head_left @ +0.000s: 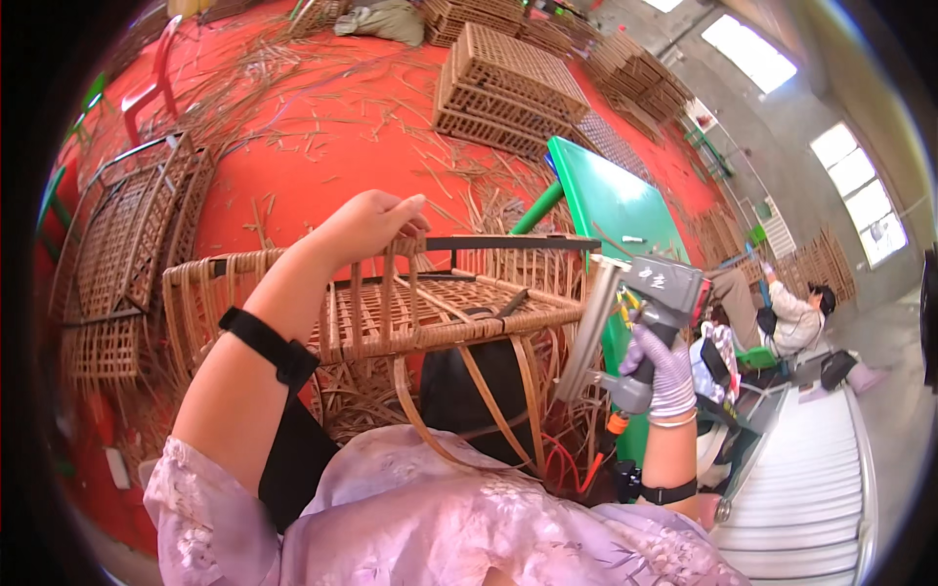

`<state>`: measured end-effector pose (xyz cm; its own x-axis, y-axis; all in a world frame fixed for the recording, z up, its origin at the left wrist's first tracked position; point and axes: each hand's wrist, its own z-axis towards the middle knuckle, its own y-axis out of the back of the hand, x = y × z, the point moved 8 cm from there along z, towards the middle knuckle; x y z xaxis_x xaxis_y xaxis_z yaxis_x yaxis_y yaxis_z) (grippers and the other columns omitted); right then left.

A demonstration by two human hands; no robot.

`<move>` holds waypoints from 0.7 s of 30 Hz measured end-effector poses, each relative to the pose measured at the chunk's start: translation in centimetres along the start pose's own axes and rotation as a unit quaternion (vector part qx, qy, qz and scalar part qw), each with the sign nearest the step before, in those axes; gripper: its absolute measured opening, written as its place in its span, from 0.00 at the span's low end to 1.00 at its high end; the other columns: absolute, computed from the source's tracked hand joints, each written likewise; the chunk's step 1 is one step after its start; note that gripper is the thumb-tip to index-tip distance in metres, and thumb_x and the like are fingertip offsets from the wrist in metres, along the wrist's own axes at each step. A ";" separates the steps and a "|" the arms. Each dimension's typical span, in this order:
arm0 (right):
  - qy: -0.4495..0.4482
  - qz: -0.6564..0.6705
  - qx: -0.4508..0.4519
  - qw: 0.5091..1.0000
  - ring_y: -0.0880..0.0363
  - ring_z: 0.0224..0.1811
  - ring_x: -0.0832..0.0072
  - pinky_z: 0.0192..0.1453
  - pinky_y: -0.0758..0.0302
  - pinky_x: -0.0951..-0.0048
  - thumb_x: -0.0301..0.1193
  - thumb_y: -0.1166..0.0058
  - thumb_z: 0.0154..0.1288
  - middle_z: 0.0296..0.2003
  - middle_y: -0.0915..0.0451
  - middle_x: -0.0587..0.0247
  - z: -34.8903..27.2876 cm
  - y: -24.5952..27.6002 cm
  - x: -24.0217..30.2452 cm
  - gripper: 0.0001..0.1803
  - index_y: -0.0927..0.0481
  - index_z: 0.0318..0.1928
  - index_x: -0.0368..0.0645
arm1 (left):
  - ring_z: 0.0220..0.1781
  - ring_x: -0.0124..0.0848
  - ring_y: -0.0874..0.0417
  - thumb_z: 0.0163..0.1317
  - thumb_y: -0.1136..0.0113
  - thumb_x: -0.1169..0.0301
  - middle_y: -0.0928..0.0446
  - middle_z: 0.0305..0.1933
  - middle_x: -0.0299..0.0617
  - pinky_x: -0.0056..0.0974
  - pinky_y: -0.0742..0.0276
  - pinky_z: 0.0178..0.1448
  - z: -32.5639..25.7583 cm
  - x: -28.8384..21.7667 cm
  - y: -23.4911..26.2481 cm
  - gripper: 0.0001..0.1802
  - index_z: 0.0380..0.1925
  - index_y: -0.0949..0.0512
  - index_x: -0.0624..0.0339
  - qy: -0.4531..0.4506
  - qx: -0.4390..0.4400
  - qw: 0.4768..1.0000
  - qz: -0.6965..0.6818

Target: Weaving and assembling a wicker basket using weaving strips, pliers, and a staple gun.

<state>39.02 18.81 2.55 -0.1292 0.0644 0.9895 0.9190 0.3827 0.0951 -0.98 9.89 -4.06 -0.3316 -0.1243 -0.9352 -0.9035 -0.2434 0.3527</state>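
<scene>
A woven rattan basket frame (445, 340) with a dark rim bar stands in front of my body, and long loose strips hang from its near side. Bare, my left hand (369, 227) is closed at the top edge, its fingers pinched round an upright rattan strip (388, 293) by the rim bar. My right hand (660, 369) wears a striped glove and is wrapped round the handle of a grey air stapler (664, 285). The stapler is at the basket's right end; whether its nose touches the rim I cannot tell. An orange-red hose (596, 467) runs below it.
A green table (611, 200) stands just beyond the stapler. Stacked woven baskets (503, 83) are at the back, and another frame (122, 239) is on the left by a red chair (154, 88). Rattan scraps litter the red floor. Another person (796, 317) sits at far right.
</scene>
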 end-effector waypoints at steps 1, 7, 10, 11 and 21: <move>-0.016 0.037 -0.013 0.999 0.27 0.17 0.77 0.25 0.25 0.74 0.31 0.37 0.64 0.19 0.28 0.67 0.3 2.4 -1.1 0.16 0.24 0.49 0.38 | 0.42 0.34 0.15 0.73 0.54 0.49 0.15 0.37 0.47 0.39 0.22 0.51 0.0 -0.2 -0.2 0.30 0.42 0.16 0.67 0.009 0.002 1.000 -0.010; -0.090 0.196 -0.107 0.971 0.31 0.20 0.77 0.29 0.28 0.71 0.40 0.43 0.69 0.20 0.32 0.73 1.0 14.9 -10.0 0.16 0.24 0.49 0.43 | 0.35 0.29 0.17 0.72 0.50 0.50 0.16 0.33 0.44 0.35 0.21 0.48 -0.5 -1.1 0.0 0.29 0.38 0.16 0.70 0.013 -0.035 0.998 -0.042; -0.098 0.266 -0.153 0.947 0.29 0.20 0.76 0.30 0.28 0.70 0.39 0.41 0.67 0.19 0.30 0.72 1.6 18.3 -14.2 0.12 0.25 0.40 0.46 | 0.38 0.30 0.16 0.71 0.47 0.49 0.16 0.34 0.46 0.35 0.21 0.50 -0.9 0.3 0.5 0.29 0.38 0.16 0.70 0.071 0.014 0.991 -0.109; -0.106 0.296 -0.190 0.930 0.29 0.20 0.76 0.30 0.28 0.70 0.39 0.40 0.66 0.18 0.30 0.71 1.2 18.9 -15.4 0.12 0.28 0.35 0.48 | 0.38 0.30 0.16 0.71 0.47 0.49 0.16 0.34 0.46 0.35 0.21 0.50 -0.6 0.2 0.0 0.29 0.38 0.16 0.70 0.068 0.029 0.992 -0.105; -0.144 0.423 -0.298 0.843 0.23 0.25 0.70 0.32 0.19 0.65 0.44 0.36 0.62 0.27 0.25 0.63 2.5 25.8 -21.6 0.20 0.30 0.43 0.48 | 0.49 0.33 0.17 0.70 0.50 0.45 0.16 0.40 0.45 0.37 0.25 0.59 -1.2 -1.4 0.4 0.32 0.40 0.16 0.67 0.080 -0.050 0.996 0.003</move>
<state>64.61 29.57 -16.61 0.6607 0.3358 0.6714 0.7405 -0.4383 -0.5095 -0.56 8.81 -2.59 -0.2814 -0.2756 -0.9192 -0.8675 -0.3363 0.3664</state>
